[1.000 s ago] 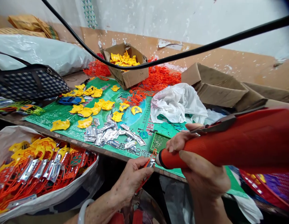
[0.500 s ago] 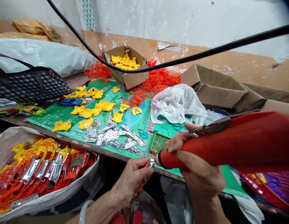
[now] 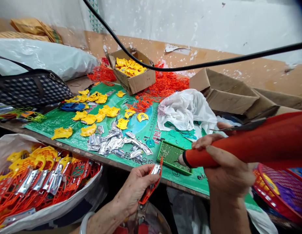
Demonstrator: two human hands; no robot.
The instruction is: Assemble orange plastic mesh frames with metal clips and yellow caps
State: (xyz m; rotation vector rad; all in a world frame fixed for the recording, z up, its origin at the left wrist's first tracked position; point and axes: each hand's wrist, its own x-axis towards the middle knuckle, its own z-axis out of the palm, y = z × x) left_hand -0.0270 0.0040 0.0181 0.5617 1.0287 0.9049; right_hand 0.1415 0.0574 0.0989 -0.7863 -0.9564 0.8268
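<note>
My left hand (image 3: 138, 185) pinches an orange plastic frame (image 3: 148, 193) with a silver plastic piece (image 3: 154, 170) on it, just off the table's front edge. My right hand (image 3: 221, 162) is wrapped round a red electric screwdriver (image 3: 258, 143), which points left. Its tip is over the green perforated tray (image 3: 187, 171); whether it touches the tray cannot be told. A dark, narrow metal tool (image 3: 251, 125) lies along the top of the screwdriver by my fingers, its kind unclear. Silver pieces (image 3: 116, 143) lie in a heap left of the tray.
Yellow plastic parts (image 3: 89, 118) are scattered on the green-covered table. Behind them stand a carton of yellow parts (image 3: 141, 81) and orange frames (image 3: 168, 83). A white cloth (image 3: 185, 109) lies at centre right. A sack (image 3: 92, 188) of parts is at lower left. A black cable (image 3: 202, 66) hangs across the view.
My right hand has moved the screwdriver right, away from the orange frame, to the green tray. My left hand still holds the frame, which has turned slightly.
</note>
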